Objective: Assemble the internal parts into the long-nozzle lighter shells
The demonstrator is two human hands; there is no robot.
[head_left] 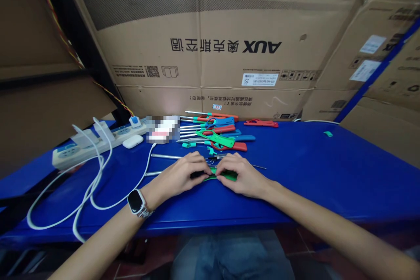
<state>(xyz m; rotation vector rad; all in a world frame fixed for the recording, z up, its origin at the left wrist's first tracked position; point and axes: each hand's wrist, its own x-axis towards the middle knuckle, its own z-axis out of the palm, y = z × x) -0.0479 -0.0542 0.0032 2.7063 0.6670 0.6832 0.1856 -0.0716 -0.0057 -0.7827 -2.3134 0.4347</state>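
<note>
Both my hands rest on the blue table, fingers curled round a small green plastic piece between them. My left hand, with a smartwatch on its wrist, pinches the piece's dark left end. My right hand grips its green right end. Thin metal rods lie on the table just beyond my fingers. Behind them sits a pile of long-nosed lighters with red, blue and green handles.
A white power strip with plugs and white cables runs along the left. A white earbud case and a blurred box lie beside it. Large cardboard boxes wall off the back. A small teal piece lies far right.
</note>
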